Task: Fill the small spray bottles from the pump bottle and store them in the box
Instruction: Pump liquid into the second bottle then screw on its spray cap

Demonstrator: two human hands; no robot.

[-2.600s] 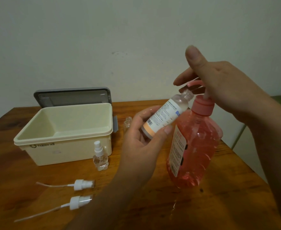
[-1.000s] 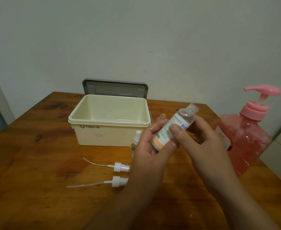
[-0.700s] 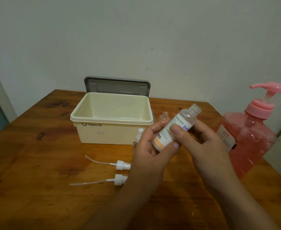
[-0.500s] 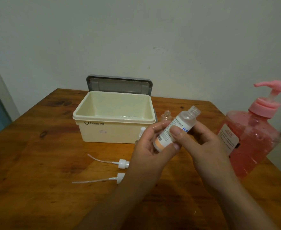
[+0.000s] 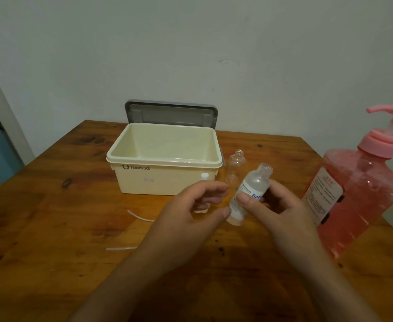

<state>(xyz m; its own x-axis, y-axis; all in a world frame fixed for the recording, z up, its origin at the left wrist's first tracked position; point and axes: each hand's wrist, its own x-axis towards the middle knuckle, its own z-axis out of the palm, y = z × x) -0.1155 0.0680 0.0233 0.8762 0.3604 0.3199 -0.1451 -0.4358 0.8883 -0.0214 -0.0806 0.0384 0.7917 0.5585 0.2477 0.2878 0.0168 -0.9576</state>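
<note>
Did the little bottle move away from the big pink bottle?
Yes. The little bottle was up at the pink bottle's pump; now the hands hold it lower and left, nearer the box.

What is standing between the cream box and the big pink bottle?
In the head view, an empty clear bottle with no cap stands beside the cream box. Nearer the pink pump bottle, the right hand holds a labelled bottle.

Two hands (image 5: 190, 214) (image 5: 281, 212), one pink pump bottle (image 5: 358, 189), one cream box (image 5: 165, 163) with one grey lid (image 5: 171, 113), two uncapped small bottles (image 5: 249, 194) (image 5: 235, 167), two thin tubes (image 5: 139, 217) (image 5: 121, 248) on one wooden surface (image 5: 51, 228).
</note>
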